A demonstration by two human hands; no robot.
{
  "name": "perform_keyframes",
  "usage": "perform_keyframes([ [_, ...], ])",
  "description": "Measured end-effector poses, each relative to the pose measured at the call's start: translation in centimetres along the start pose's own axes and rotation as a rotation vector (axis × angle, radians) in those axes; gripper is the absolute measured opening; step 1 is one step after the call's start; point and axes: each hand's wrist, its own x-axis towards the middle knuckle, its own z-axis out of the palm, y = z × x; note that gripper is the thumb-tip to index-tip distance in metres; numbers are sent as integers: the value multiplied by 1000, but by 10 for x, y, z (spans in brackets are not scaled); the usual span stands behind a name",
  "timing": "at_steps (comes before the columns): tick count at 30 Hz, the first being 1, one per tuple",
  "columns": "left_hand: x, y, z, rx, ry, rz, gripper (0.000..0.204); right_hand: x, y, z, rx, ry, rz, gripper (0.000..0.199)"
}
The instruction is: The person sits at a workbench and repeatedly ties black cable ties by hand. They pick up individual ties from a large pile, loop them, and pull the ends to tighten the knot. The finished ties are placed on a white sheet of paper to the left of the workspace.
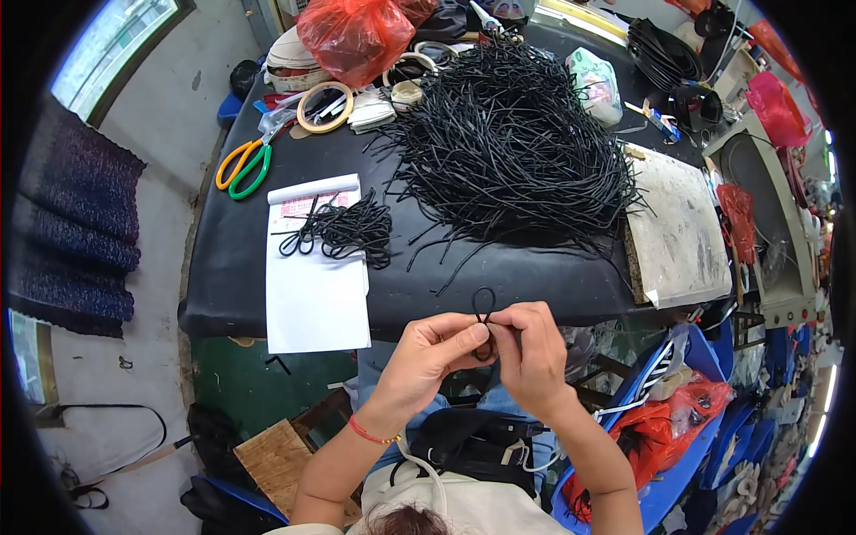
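Note:
My left hand [428, 352] and my right hand [530, 348] meet just below the table's front edge, both pinching one thin black cord [482, 306] bent into a small loop that sticks up between the fingertips. A big heap of loose black cords [513, 143] covers the middle of the black table [232, 267]. A smaller bunch of looped cords [343, 232] lies on a white paper pad [316, 294] to the left. A red string bracelet sits on my left wrist.
Green and yellow scissors [242, 165], tape rolls [324, 107] and a red plastic bag [357, 36] lie at the table's far left. A pale worn board [679, 232] rests at the right. Red bags and blue crates [687, 428] stand on the floor to the right.

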Motion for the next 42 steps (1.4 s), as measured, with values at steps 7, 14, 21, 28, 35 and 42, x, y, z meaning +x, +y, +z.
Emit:
perform_keyframes([
  [7, -3, -2, 6, 171, 74, 85, 17, 2, -4, -13, -63, -32, 84, 17],
  [14, -9, -5, -1, 1011, 65, 370, 15, 31, -18, -42, -201, -464, -266, 16],
  [21, -12, 13, 4, 201, -56, 31, 35, 6, -4, -27, 226, -384, 260, 7],
  [28, -5, -1, -5, 481, 101, 226, 26, -2, -23, -32, 584, -460, 586, 23],
  [35, -7, 1, -7, 250, 28, 217, 22, -5, -15, -31, 915, -475, 794, 19],
  [42, -11, -4, 6, 273, 166, 343, 20, 1, -25, -17, 410, -187, 584, 9],
])
